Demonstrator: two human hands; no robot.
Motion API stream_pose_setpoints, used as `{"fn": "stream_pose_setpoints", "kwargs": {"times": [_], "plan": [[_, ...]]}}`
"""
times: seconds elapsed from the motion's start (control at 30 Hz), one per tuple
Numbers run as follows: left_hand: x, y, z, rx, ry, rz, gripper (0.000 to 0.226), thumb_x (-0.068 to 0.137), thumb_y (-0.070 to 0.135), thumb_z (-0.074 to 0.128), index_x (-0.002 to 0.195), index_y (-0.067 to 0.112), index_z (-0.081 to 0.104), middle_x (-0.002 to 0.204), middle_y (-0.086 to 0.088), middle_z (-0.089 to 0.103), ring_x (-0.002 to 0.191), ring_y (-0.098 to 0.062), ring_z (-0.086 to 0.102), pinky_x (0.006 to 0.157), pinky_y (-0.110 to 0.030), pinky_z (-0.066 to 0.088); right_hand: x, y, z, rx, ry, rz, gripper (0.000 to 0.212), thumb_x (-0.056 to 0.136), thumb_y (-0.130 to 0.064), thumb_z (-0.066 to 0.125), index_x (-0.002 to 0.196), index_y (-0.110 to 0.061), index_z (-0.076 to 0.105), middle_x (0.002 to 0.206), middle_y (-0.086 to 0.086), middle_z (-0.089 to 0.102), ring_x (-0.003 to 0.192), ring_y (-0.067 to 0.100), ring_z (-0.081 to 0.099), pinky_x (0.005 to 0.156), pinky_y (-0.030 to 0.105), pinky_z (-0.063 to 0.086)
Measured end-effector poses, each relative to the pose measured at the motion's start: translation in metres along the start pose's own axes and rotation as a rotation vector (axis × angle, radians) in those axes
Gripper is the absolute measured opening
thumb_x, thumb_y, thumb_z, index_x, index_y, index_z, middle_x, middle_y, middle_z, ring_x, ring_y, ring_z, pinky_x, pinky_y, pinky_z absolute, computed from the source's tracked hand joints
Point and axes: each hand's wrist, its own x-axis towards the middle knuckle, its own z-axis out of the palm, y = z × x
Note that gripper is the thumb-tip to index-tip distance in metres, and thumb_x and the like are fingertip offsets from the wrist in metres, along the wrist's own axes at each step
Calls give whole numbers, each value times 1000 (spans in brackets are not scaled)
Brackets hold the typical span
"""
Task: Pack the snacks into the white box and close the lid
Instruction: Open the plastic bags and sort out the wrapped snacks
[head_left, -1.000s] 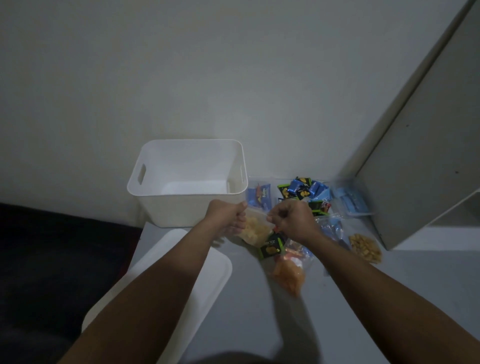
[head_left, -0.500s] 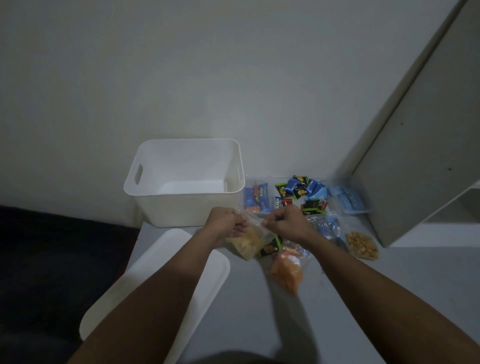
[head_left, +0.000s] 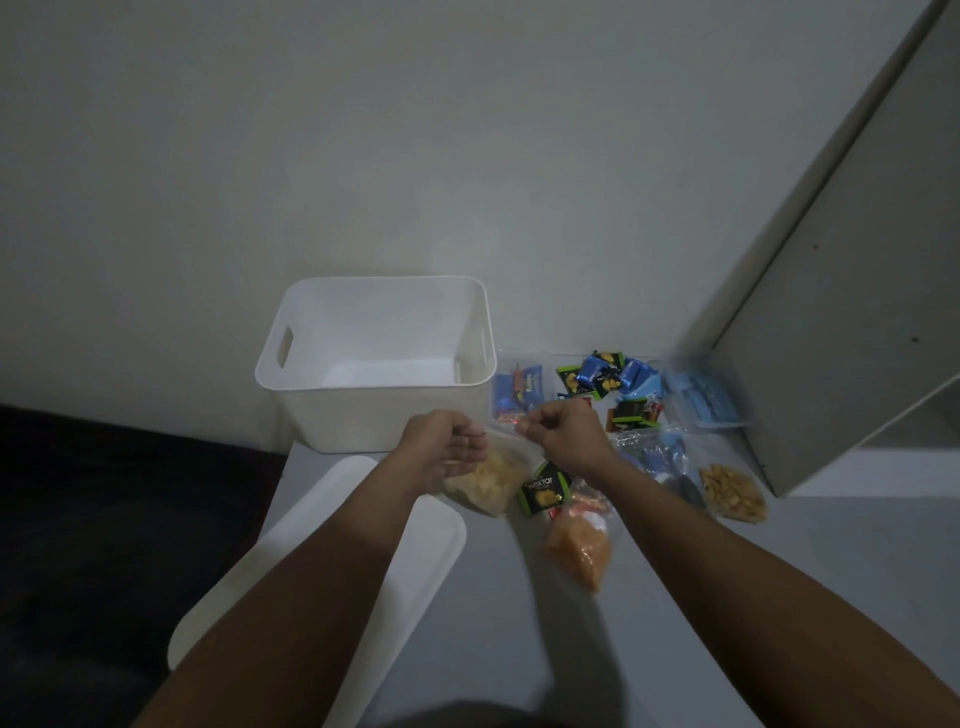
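Both my hands pinch the top edge of a clear bag of yellow chips (head_left: 485, 480), which hangs just in front of the white box (head_left: 384, 415). My left hand (head_left: 441, 447) grips its left corner and my right hand (head_left: 563, 434) its right corner. The box stands open against the wall, and nothing shows inside it. Its white lid (head_left: 332, 566) lies flat on the floor under my left forearm. More snacks lie to the right: a black-green packet (head_left: 543, 491), an orange snack bag (head_left: 579, 551), small blue and green packets (head_left: 602, 374) and a bag of brown snacks (head_left: 732, 491).
A grey cabinet panel (head_left: 841, 312) leans up at the right, with a clear blue-packed bag (head_left: 701, 400) at its foot. A dark mat (head_left: 104, 519) covers the floor on the left. The wall (head_left: 415, 156) rises right behind the box.
The bag of yellow chips has come up off the floor and shifted left, toward the box front. Both hands have moved with it, still holding its top edge.
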Motion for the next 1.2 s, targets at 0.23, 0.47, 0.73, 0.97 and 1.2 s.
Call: {"fn": "stream_pose_setpoints", "kwargs": {"times": [0.23,0.47,0.73,0.97,1.2], "plan": [[9,8,-12,-282,-9,-121,25,94,15,45,90,0,65,88,-10,70,82,-23,66,71,-36,53,27,-9,11,135,138,88,11,88,-6,65,97,-3,71,101,11,72,99,24,68,86,43,58],[15,9,-7,-321,15,-111,26,94,23,49,91,3,65,96,-8,68,83,-23,64,71,-36,53,33,-11,7,203,124,56,26,88,-1,64,113,-3,66,106,7,70,97,18,66,82,28,57],[13,-3,13,6,22,-87,13,80,14,56,87,7,65,97,-10,70,86,-25,64,71,-33,54,35,46,-35,-76,127,236,17,87,-2,63,102,-5,70,100,12,71,89,23,66,83,42,58],[13,-24,59,149,13,-85,14,85,14,59,94,5,66,91,-9,66,68,-17,58,64,-27,49,9,99,-66,-507,17,356,19,88,-14,61,96,0,71,97,15,70,93,26,65,79,31,51],[13,-39,96,203,-6,-131,10,87,14,59,92,6,63,92,-9,64,70,-18,58,61,-28,48,-7,126,-66,-597,-226,378,19,92,-16,59,108,-8,63,105,11,66,88,19,60,71,26,44]]}}
